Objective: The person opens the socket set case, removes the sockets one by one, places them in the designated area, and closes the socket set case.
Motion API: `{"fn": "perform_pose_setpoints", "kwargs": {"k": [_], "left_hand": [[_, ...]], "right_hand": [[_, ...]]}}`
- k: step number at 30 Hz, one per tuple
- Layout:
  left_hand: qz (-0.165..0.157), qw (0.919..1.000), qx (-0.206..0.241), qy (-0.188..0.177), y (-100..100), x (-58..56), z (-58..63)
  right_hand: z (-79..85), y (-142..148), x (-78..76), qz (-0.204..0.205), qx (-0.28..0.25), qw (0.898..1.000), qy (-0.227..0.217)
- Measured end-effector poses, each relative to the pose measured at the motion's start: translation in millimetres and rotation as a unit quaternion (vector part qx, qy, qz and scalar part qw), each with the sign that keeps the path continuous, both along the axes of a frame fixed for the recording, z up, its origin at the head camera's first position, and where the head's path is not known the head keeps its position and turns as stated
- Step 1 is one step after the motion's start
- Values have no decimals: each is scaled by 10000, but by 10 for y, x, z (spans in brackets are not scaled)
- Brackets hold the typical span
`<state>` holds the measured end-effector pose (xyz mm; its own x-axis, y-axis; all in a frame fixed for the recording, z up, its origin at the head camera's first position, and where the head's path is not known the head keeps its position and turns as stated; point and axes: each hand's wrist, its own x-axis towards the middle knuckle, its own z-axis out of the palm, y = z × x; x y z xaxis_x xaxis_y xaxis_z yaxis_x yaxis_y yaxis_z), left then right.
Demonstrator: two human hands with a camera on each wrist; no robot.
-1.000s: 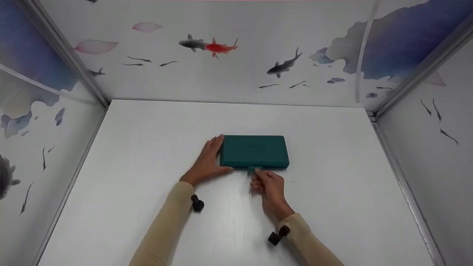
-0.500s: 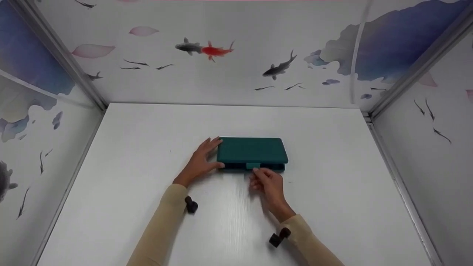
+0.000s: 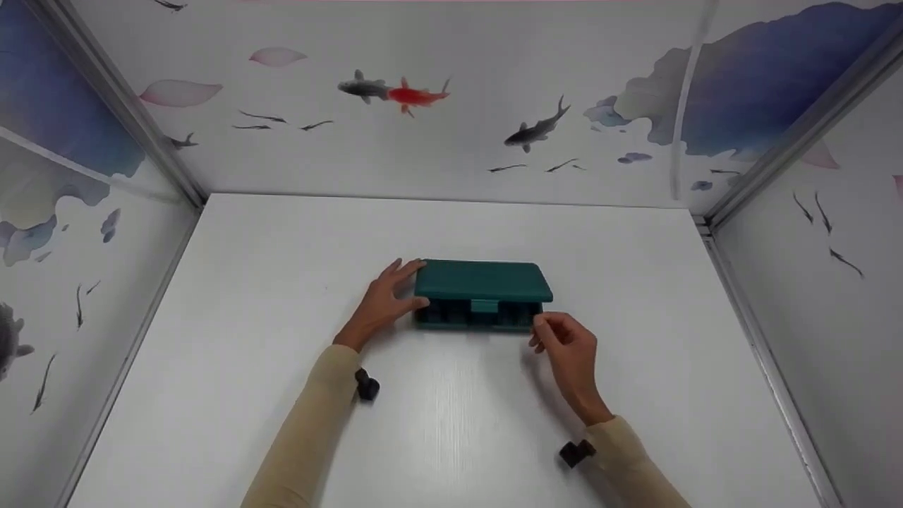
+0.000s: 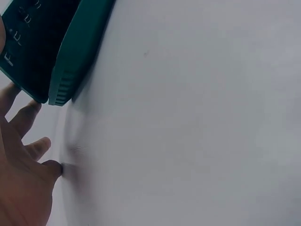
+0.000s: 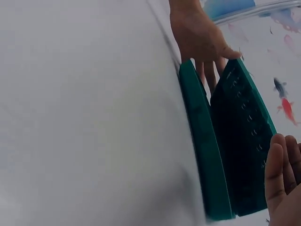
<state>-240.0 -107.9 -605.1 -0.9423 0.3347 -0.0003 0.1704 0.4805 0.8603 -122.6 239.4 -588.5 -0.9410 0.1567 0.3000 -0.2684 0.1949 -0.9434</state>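
A green hinged plastic case lies on the white table with its lid partly raised. A clasp tab hangs at the lid's front edge, and dark divided compartments show below it. Rows of small raised marks line the lid's inner side in both wrist views. My left hand is at the case's left end, fingers spread. Its thumb touches the lid's front left corner and its fingertips reach the back edge. My right hand is at the front right corner, fingertips right at the lid's edge in the right wrist view.
The white table stretches around the case. Panels printed with fish and petals enclose it at the back and both sides, joined by metal corner rails. A small black device sits on each wrist.
The lid has gone from closed to partly raised. My right hand has left the clasp tab and moved right to the front corner. My left thumb has shifted up along with the lid's edge.
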Motion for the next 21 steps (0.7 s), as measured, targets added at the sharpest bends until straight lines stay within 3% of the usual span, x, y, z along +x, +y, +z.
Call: {"fn": "perform_pose_setpoints", "kwargs": {"k": [5, 10, 16, 21], "left_hand": [[27, 9999, -5, -141, -11, -13, 45], [15, 9998, -15, -213, -30, -30, 64], [-13, 9998, -37, -203, -32, -26, 72], [-30, 9998, -77, -175, -37, -30, 76]], "right_hand": [[115, 226, -108, -451, 817, 9938, 612], [277, 303, -219, -245, 1317, 9878, 795], [18, 503, -486, 171, 1743, 9801, 939], [-27, 551, -601, 416, 1780, 9775, 1057]]}}
